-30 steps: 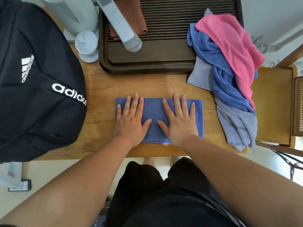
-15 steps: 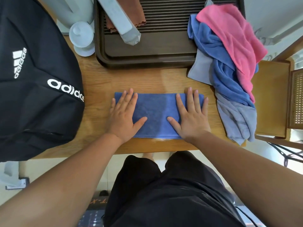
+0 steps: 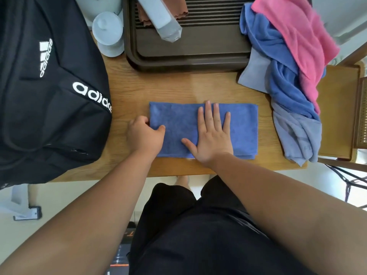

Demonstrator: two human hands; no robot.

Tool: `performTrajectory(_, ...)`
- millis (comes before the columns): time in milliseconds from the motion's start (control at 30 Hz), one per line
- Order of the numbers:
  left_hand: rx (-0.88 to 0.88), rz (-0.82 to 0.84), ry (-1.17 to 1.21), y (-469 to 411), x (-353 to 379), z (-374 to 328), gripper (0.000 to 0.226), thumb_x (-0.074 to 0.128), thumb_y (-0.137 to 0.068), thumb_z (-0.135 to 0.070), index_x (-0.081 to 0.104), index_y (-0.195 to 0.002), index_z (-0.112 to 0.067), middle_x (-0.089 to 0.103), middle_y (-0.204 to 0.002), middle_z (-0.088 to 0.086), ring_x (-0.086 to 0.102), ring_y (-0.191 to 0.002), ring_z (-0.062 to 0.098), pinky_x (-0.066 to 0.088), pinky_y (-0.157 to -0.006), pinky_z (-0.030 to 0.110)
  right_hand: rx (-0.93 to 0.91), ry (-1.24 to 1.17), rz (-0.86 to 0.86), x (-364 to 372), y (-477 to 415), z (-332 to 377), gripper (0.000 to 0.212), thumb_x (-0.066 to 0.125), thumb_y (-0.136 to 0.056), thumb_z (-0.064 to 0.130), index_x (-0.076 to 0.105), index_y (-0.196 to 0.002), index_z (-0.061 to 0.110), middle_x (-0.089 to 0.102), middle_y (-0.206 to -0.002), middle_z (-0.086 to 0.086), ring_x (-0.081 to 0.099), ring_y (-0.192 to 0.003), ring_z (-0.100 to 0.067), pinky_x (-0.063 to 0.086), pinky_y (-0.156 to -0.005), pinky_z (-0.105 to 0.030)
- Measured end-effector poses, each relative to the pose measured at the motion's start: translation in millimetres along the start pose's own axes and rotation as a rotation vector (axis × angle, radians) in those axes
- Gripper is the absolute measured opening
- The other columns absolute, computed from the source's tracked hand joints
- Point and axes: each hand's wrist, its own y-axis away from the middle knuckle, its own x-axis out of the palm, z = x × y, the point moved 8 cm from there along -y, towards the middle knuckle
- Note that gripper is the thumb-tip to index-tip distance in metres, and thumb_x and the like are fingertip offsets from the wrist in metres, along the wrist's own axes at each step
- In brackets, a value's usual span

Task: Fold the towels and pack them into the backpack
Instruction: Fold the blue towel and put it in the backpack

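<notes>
A blue towel [image 3: 178,124], folded into a long rectangle, lies flat on the wooden table [image 3: 178,88] near its front edge. My left hand [image 3: 145,133] pinches the towel's left edge, thumb on top and fingers curled under it. My right hand [image 3: 213,133] presses flat on the towel's middle with straight fingers. A black backpack [image 3: 49,100] lies at the left end of the table. At the right end lies a heap of unfolded towels: a pink towel [image 3: 294,34] on top, a blue towel [image 3: 286,88] and a grey towel [image 3: 297,135] hanging over the edge.
A dark brown slatted tray [image 3: 190,58] stands at the back, with a grey oblong object [image 3: 158,18] and a brown cloth [image 3: 174,8] on it. A pale grey lidded pot [image 3: 108,34] stands left of the tray. A wooden chair [image 3: 337,108] is at the right.
My left hand has slid to the towel's left edge and curled round it. My right hand has moved from the right part to the towel's middle.
</notes>
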Motion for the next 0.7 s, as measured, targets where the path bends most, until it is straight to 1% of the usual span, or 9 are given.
performTrajectory(100, -0.185, 0.069, 0.198, 4, 4, 6, 0.02, 0.079, -0.078, -0.028, 0.062, -0.08, -0.019, 0.069, -0.087, 0.0, 0.068, -0.08, 0.023, 0.06, -0.072, 0.041, 0.003, 0.017, -0.006, -1, 1, 0, 0.101, 0.009, -0.09, 0.081, -0.01, -0.159, 0.009, -0.017, -0.167, -0.015, -0.02, -0.153, -0.033, -0.007, -0.121, -0.061)
performTrajectory(200, -0.324, 0.104, 0.413, 8, 6, 8, 0.019, 0.08, -0.074, -0.017, 0.062, -0.08, -0.019, 0.07, -0.084, 0.001, 0.069, -0.08, 0.023, 0.061, -0.074, 0.04, -0.012, 0.021, 0.007, -1, 0, 2, 0.1, 0.009, -0.091, 0.08, -0.011, -0.158, 0.009, -0.017, -0.166, -0.015, -0.02, -0.153, -0.033, -0.007, -0.121, -0.061)
performTrajectory(300, -0.369, 0.173, 0.52, 12, 7, 5, 0.024, 0.081, -0.072, -0.013, 0.06, -0.081, -0.02, 0.07, -0.085, 0.002, 0.069, -0.08, 0.024, 0.058, -0.074, 0.039, -0.015, 0.01, 0.044, -3, 1, 1, 0.097, 0.008, -0.092, 0.078, -0.014, -0.158, 0.01, -0.021, -0.166, -0.013, -0.024, -0.152, -0.033, -0.008, -0.121, -0.061)
performTrajectory(367, -0.445, 0.272, 0.629, 21, 11, 1, 0.02, 0.081, -0.073, -0.012, 0.067, -0.086, -0.017, 0.074, -0.091, 0.006, 0.072, -0.082, 0.027, 0.061, -0.08, 0.044, -0.024, -0.021, 0.088, -4, 2, 0, 0.094, 0.007, -0.093, 0.077, -0.017, -0.157, 0.012, -0.025, -0.165, -0.01, -0.027, -0.15, -0.031, -0.01, -0.121, -0.06)
performTrajectory(433, -0.482, 0.344, 0.706, 32, 9, -8, 0.015, 0.079, -0.077, -0.009, 0.071, -0.089, -0.015, 0.076, -0.095, 0.009, 0.074, -0.082, 0.027, 0.061, -0.077, 0.043, -0.056, -0.085, 0.121, -10, 3, -2, 0.091, 0.007, -0.093, 0.074, -0.015, -0.158, 0.014, -0.026, -0.165, -0.008, -0.028, -0.151, -0.029, -0.011, -0.121, -0.058)
performTrajectory(500, -0.418, 0.36, 0.737, 41, 4, -24, 0.013, 0.075, -0.081, -0.007, 0.071, -0.089, -0.015, 0.077, -0.095, 0.008, 0.074, -0.082, 0.025, 0.059, -0.068, 0.036, -0.1, -0.238, 0.11, -22, 5, -9, 0.085, 0.015, -0.098, 0.067, -0.003, -0.161, 0.014, -0.017, -0.168, -0.006, -0.02, -0.153, -0.025, -0.008, -0.124, -0.053)
performTrajectory(600, -0.227, 0.311, 0.753, 58, -9, -58, 0.017, 0.072, -0.083, -0.002, 0.071, -0.094, -0.015, 0.076, -0.095, 0.007, 0.074, -0.088, 0.026, 0.06, -0.069, 0.039, -0.096, -0.57, -0.053, -48, 15, -38, 0.065, 0.036, -0.105, 0.049, 0.033, -0.156, 0.009, 0.017, -0.167, -0.008, 0.013, -0.154, -0.024, 0.016, -0.125, -0.042)
performTrajectory(667, -0.12, 0.275, 0.714, 72, -11, -81, 0.017, 0.072, -0.082, -0.002, 0.071, -0.09, -0.018, 0.073, -0.089, 0.002, 0.073, -0.084, 0.023, 0.059, -0.07, 0.043, -0.021, -0.646, -0.142, -55, 26, -68, 0.057, 0.038, -0.104, 0.046, 0.052, -0.144, 0.009, 0.04, -0.157, -0.009, 0.035, -0.144, -0.026, 0.029, -0.119, -0.039)
performTrajectory(700, -0.084, 0.266, 0.698, 79, -9, -93, 0.017, 0.071, -0.083, -0.003, 0.07, -0.087, -0.019, 0.071, -0.084, 0.0, 0.072, -0.078, 0.02, 0.058, -0.065, 0.042, 0.018, -0.663, -0.163, -57, 31, -83, 0.055, 0.036, -0.103, 0.047, 0.059, -0.138, 0.011, 0.049, -0.149, -0.008, 0.043, -0.138, -0.025, 0.034, -0.115, -0.039)
